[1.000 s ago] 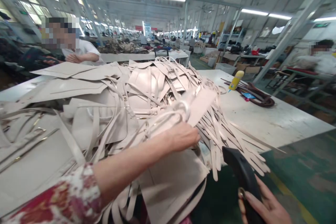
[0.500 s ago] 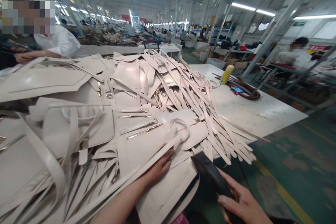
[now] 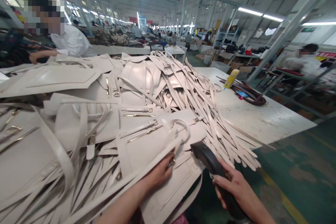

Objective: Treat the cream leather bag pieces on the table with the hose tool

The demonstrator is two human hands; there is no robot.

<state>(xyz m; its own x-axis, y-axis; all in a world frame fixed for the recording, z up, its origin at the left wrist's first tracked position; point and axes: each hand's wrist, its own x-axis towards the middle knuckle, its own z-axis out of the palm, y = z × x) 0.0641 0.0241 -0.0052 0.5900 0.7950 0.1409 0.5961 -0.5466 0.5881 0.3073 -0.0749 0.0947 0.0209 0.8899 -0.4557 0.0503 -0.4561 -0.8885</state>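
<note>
My right hand (image 3: 231, 182) is wrapped around a black hand-held tool (image 3: 207, 157) with a curved body and a broad, blunt head. That head is over the right edge of an off-white leather bag panel (image 3: 170, 189) at the table's front; whether it touches cannot be made out. My left hand (image 3: 161, 169) rests on the same panel with its fingers curled by a small gold fitting (image 3: 171, 162). Across that hand's upper side runs an off-white strap (image 3: 147, 169). Just beyond lies another off-white bag piece (image 3: 141, 147) with a gold zip; the left fingertips are partly hidden.
Off-white bag pieces (image 3: 65, 77) and loose straps (image 3: 194, 87) are heaped over the table (image 3: 265, 122). At the right lie a yellow bottle (image 3: 231, 78) and coiled brown straps (image 3: 253, 94). A person in white (image 3: 75, 40) is across the table at left.
The view has shifted slightly, so the background sits farther right. The tool and my right hand have moved a little up, nearer the panel. My left hand stays on the panel.
</note>
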